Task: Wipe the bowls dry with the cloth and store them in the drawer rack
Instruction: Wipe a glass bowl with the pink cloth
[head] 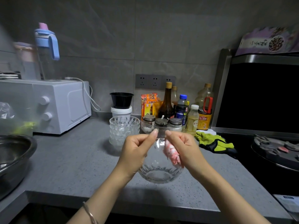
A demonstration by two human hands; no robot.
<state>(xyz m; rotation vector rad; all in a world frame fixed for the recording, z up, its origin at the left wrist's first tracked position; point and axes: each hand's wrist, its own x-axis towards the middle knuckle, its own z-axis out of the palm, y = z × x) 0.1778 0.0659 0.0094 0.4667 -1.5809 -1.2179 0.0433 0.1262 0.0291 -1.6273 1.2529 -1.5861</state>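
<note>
Closest to the viewer, two bare forearms reach forward over the front edge of a grey counter (72, 159). Between them is a clear cut-glass bowl (160, 173), held over the counter; whether its base rests on the surface cannot be told. The left hand (137, 147) pinches the bowl's rim, fingers curled, thumb and fingertips closed on the glass. The right hand (181, 146) is closed around a bunched pink cloth (171, 152), pressing it against the bowl's right wall near the rim. This looks like the drying step, with one bowl being wiped. Just behind the hands stands a stack of glass bowls (124, 130), apparently waiting or finished; which is unclear. To the right lie yellow-green gloves (213, 142), and further back a cluster of sauce bottles (168, 101) stands against the wall. No drawer rack is in view, so the next move probably calls for turning the bowl to wipe the rest, then finding the drawer below or beside.
</note>
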